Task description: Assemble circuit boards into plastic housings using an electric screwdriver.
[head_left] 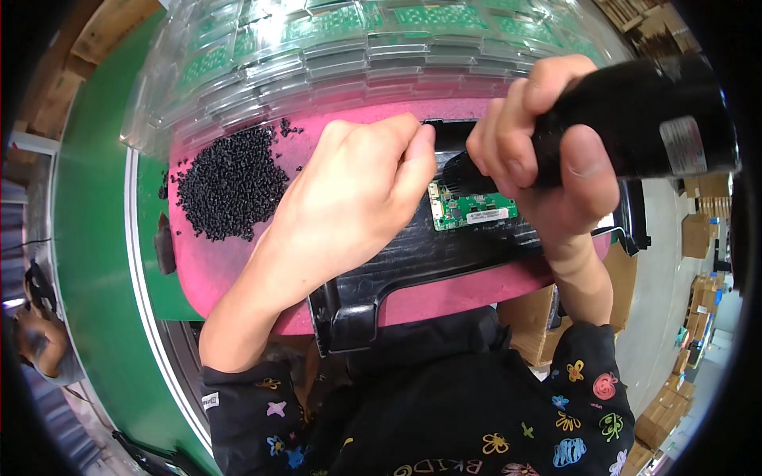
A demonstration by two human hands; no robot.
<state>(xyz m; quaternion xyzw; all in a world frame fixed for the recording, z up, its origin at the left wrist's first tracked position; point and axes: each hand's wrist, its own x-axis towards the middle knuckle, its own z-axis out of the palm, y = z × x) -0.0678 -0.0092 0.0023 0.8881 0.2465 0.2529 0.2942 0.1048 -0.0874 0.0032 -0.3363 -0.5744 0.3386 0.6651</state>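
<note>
My right hand point(548, 151) is wrapped round a thick black electric screwdriver point(635, 119), tilted with its narrow ribbed nose down over a green circuit board point(476, 213). The nose's very tip is hard to make out. Beneath the board lies a black plastic panel point(444, 258) with raised edges. My left hand point(357, 190) is closed in a pinch above the panel, just left of the board. Whatever its fingertips hold, if anything, is hidden. To the left of that hand, a heap of small black screws point(230, 186) is spread on a pink mat point(214, 274).
Stacked clear plastic trays point(333, 59) with green circuit boards stand along the far side. A green surface point(95, 214) lies to the left, with another person's arm point(51, 345) beyond. Cardboard boxes point(698, 236) stand at the right, and an open carton point(532, 325) sits below the mat.
</note>
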